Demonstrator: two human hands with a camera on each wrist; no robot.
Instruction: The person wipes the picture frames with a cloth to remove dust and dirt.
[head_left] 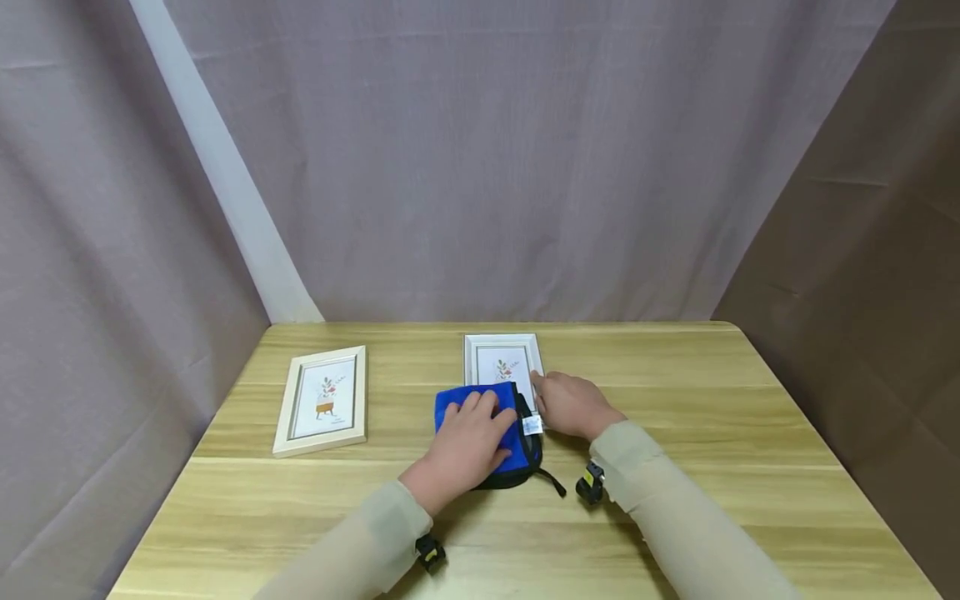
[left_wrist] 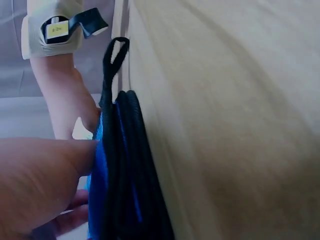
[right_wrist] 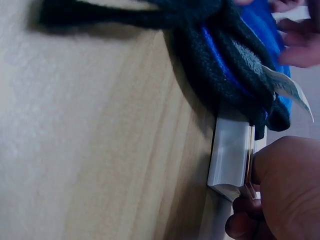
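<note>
A folded blue cloth with black edging, a white tag and a hanging loop lies over the lower part of a white picture frame. My left hand rests on top of the cloth, fingers spread and lightly bent. In the left wrist view its thumb lies against the blue face of the cloth. My right hand grips the frame's right edge. The right wrist view shows thumb and fingers pinching the corner of the frame. The frame's lower part is hidden under the cloth.
A second, cream picture frame with a similar plant print lies face up on the left of the wooden table. Grey curtains hang behind the table's far edge, and a brown curtain hangs at the right.
</note>
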